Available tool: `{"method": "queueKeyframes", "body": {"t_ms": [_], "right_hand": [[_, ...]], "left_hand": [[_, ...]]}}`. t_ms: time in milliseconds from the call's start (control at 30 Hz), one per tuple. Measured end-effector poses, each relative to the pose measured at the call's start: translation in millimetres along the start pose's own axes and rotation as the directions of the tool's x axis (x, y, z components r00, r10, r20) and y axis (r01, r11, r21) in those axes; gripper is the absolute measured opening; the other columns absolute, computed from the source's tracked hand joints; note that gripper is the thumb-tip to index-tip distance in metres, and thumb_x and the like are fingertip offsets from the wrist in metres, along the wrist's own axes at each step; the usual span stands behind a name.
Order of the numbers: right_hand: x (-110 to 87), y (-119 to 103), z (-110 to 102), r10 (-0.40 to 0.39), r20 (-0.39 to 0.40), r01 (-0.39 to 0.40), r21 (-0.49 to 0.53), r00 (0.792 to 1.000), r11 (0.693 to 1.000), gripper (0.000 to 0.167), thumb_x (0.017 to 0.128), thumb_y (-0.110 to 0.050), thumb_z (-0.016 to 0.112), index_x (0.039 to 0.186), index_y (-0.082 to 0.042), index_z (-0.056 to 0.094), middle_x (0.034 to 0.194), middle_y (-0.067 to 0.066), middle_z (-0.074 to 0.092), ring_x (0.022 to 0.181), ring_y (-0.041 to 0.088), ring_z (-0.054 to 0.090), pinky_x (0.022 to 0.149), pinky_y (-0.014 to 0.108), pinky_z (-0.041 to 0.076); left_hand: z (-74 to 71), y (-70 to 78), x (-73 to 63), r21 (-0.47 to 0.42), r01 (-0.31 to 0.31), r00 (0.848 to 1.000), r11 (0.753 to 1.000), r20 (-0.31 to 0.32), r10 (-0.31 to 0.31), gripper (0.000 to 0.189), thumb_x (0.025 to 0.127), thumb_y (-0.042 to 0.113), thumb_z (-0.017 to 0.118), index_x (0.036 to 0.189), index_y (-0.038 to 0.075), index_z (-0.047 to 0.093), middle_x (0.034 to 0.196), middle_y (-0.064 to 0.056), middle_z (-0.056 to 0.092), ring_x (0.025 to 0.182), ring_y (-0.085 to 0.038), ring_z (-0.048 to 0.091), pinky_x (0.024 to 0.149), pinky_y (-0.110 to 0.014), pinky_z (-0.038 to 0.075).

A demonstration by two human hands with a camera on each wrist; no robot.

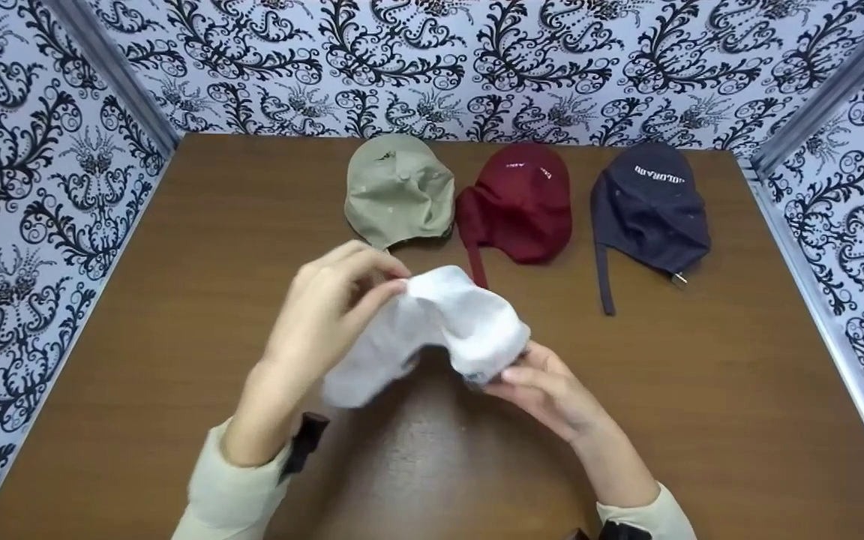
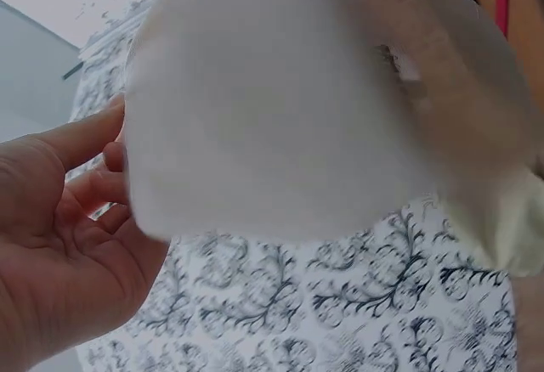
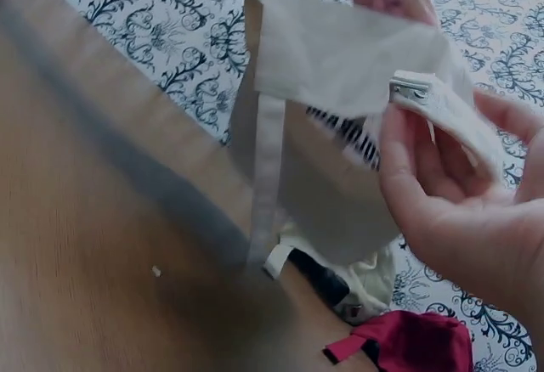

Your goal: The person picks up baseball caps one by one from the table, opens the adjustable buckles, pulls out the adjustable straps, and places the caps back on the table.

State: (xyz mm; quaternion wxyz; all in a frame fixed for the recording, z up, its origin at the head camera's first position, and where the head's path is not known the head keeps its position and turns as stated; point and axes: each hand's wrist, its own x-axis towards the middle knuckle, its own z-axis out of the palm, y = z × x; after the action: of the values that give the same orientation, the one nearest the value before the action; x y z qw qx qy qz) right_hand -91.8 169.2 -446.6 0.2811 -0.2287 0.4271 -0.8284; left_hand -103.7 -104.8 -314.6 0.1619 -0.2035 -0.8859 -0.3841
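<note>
A white cap is held above the table between both hands. My left hand pinches its upper edge between thumb and fingers, and the left wrist view shows the pale cloth filling most of the picture. On the other side my right hand grips the cap's strap end. In the right wrist view a metal buckle sits by the fingertips, and the loose strap hangs down. Striped lining shows inside the cap.
Along the back of the brown table lie a khaki cap, a dark red cap and a navy cap with white lettering. Patterned walls stand behind and at both sides.
</note>
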Motion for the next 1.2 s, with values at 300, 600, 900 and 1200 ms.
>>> {"method": "queueKeyframes", "body": {"t_ms": [300,600,900,1200], "right_hand": [[65.4,41,26,0.008,-0.008,-0.011,-0.620,1.000,0.784,0.057,0.093,-0.002,0.062,0.144,0.011,0.039,0.142,0.030,0.050,0.122,0.035,0.058,0.105,0.042,0.051],[118.9,76,44,0.068,0.020,-0.020,-0.841,0.998,0.541,0.030,0.093,-0.015,0.066,0.121,-0.004,0.063,0.106,0.012,0.069,0.097,0.015,0.061,0.090,0.026,0.051],[107.9,73,79,0.118,-0.059,-0.104,-0.902,0.991,0.420,0.026,0.091,-0.011,0.070,0.116,-0.009,0.067,0.084,0.001,0.070,0.061,-0.002,0.053,0.055,0.015,0.050],[81.1,69,79,0.265,-0.088,-0.172,-0.935,0.960,0.311,0.040,0.093,-0.009,0.067,0.132,-0.011,0.060,0.088,-0.005,0.073,0.062,-0.006,0.054,0.082,0.023,0.055]], "left_hand": [[-36.7,-10.7,-0.7,0.034,0.076,0.994,0.997,-0.078,-0.073,0.009,0.090,0.015,0.073,0.097,0.009,0.075,0.088,0.000,0.069,0.071,-0.008,0.058,0.063,-0.016,0.046],[-51.7,-49.5,15.8,0.120,0.161,0.984,0.980,-0.100,-0.150,0.013,0.091,0.010,0.071,0.102,0.002,0.073,0.096,-0.011,0.071,0.078,-0.017,0.061,0.068,-0.015,0.046],[-56.4,-108.5,37.4,0.346,0.243,0.969,0.906,-0.037,-0.246,0.015,0.096,0.012,0.064,0.105,0.002,0.070,0.108,-0.019,0.065,0.096,-0.039,0.064,0.087,-0.052,0.052],[-31.8,-171.4,43.1,0.487,0.266,0.933,0.832,0.087,-0.349,0.010,0.093,0.007,0.063,0.101,0.002,0.067,0.109,-0.024,0.063,0.099,-0.054,0.061,0.081,-0.063,0.050]]}}
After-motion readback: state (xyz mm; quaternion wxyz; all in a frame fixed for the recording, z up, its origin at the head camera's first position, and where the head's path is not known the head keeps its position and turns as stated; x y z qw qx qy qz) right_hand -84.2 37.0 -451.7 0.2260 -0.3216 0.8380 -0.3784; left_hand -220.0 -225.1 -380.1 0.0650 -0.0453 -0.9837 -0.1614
